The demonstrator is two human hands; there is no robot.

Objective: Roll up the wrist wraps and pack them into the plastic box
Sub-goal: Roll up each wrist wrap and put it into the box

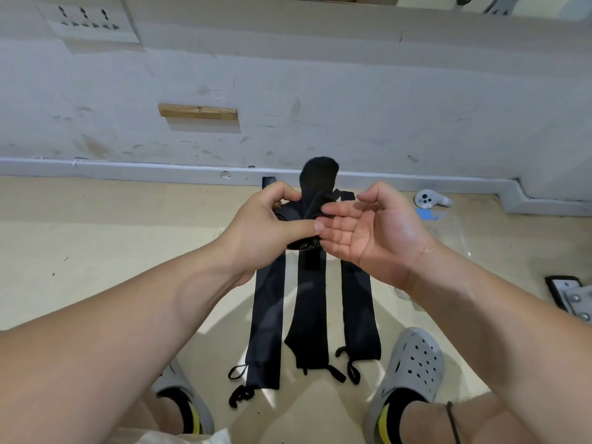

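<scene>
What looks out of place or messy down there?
The half-rolled wrap in the left hand looks bunched, its loose end sticking up. A white controller lies on the floor by the wall.

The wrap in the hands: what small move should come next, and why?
Probably the right hand should pinch the loose tail that stands up and wind it round the roll, which the left hand grips. The right hand is open beside the roll, and the tail is not yet wound.

Open floor [96,251] left (wrist wraps [307,315] centre)
</scene>
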